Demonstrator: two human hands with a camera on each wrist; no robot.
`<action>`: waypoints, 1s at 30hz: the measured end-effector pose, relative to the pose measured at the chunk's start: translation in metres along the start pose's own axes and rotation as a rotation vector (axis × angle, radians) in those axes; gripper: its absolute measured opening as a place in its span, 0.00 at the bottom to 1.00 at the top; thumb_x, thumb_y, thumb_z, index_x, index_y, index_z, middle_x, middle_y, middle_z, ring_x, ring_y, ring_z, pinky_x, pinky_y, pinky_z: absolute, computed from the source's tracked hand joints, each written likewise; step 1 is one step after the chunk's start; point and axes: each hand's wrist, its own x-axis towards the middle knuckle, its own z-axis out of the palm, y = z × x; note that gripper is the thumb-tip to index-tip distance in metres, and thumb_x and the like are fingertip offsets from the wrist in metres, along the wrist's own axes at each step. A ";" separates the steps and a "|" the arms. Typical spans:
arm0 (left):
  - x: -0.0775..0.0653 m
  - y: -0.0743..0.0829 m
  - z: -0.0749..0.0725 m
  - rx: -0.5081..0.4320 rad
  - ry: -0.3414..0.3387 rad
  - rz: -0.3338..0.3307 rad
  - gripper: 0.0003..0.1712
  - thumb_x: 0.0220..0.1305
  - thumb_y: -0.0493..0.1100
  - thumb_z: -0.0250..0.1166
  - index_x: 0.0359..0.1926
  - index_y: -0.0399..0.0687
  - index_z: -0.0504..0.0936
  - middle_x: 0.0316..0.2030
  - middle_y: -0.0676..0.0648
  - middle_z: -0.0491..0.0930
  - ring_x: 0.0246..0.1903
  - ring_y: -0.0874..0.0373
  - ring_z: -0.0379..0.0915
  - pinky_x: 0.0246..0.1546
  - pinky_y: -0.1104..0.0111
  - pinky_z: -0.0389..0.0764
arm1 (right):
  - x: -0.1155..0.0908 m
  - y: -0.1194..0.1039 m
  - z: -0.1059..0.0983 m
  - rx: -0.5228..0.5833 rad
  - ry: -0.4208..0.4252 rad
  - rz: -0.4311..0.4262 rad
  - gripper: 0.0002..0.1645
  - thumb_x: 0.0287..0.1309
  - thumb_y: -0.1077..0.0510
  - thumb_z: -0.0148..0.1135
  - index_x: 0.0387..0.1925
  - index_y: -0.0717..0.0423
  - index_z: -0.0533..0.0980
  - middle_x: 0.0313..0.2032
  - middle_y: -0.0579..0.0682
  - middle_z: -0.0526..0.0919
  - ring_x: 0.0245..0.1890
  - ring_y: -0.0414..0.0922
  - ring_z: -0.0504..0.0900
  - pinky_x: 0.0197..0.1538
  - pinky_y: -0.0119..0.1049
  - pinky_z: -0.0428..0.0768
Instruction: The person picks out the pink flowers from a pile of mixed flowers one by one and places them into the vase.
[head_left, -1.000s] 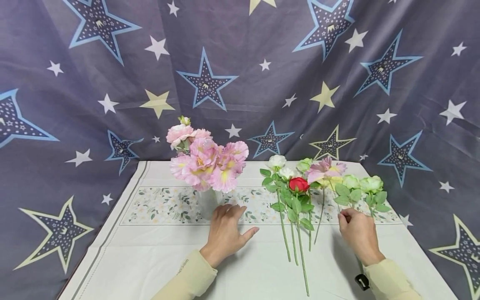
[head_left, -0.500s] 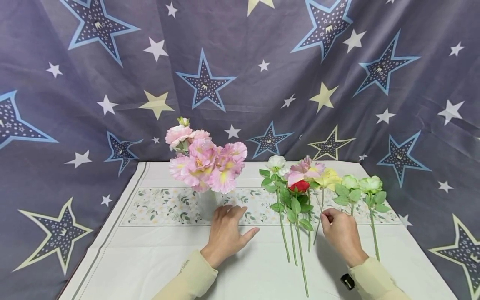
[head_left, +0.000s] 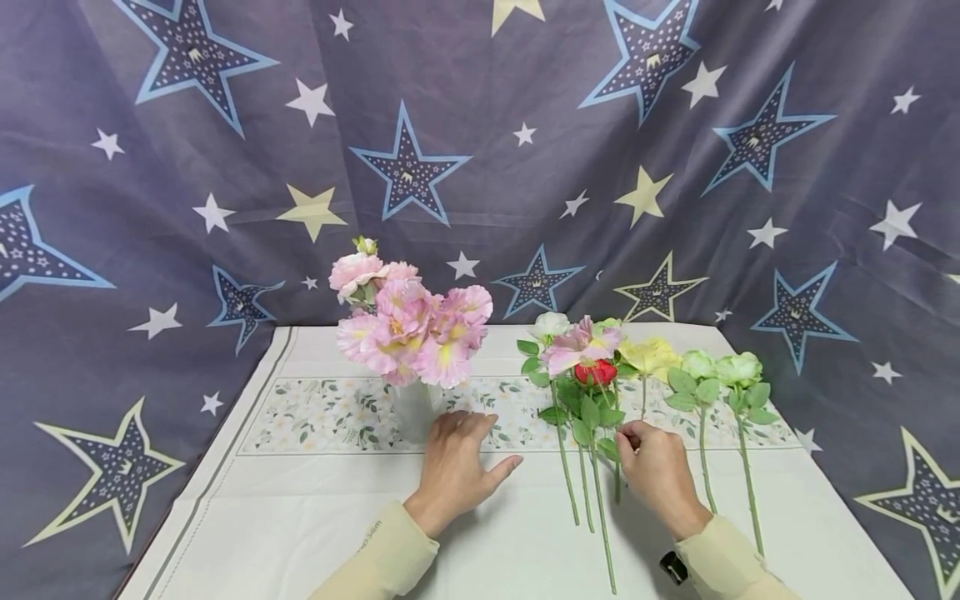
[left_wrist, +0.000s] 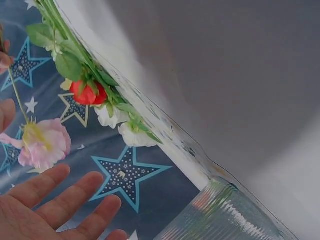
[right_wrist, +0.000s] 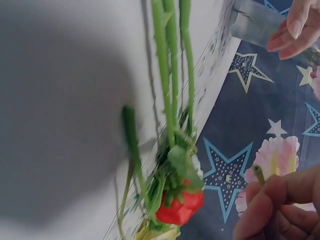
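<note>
My right hand pinches the thin stem of an artificial pink iris, its bloom raised over the lying flowers and partly in front of a red rose. The right wrist view shows the stem's cut end poking out between thumb and fingers. Beside a ribbed clear vase, my left hand has its fingers spread and straight; whether they touch the glass I cannot tell. Pink irises and pale pink blooms stand in that vase.
White roses, a yellow flower and pale green roses lie on the right side of the white tablecloth. Their stems point toward the front. A star-printed curtain hangs behind the table.
My right hand has carried the pink iris leftward from beside the green roses to over the red rose. The left hand stays by the vase.
</note>
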 end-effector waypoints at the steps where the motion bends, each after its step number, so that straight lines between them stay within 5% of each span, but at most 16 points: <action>1: 0.000 0.001 0.000 -0.002 -0.002 -0.001 0.37 0.52 0.65 0.77 0.54 0.45 0.85 0.46 0.46 0.87 0.51 0.45 0.78 0.62 0.49 0.71 | 0.000 -0.002 0.001 0.003 0.003 -0.006 0.02 0.61 0.67 0.68 0.33 0.63 0.86 0.24 0.51 0.86 0.17 0.37 0.78 0.20 0.31 0.75; 23: 0.009 0.010 0.009 -0.084 -0.026 -0.033 0.36 0.58 0.64 0.74 0.57 0.43 0.84 0.49 0.46 0.87 0.50 0.49 0.81 0.60 0.53 0.75 | -0.008 -0.035 0.026 0.090 0.003 -0.128 0.04 0.59 0.68 0.70 0.29 0.59 0.85 0.22 0.46 0.84 0.19 0.34 0.78 0.21 0.28 0.76; 30: 0.016 0.016 0.013 -0.229 -0.036 -0.085 0.30 0.62 0.59 0.73 0.56 0.42 0.85 0.49 0.44 0.87 0.49 0.49 0.82 0.54 0.56 0.81 | -0.010 -0.042 0.033 0.100 0.028 -0.172 0.07 0.56 0.70 0.72 0.27 0.58 0.84 0.21 0.44 0.84 0.18 0.32 0.76 0.21 0.27 0.75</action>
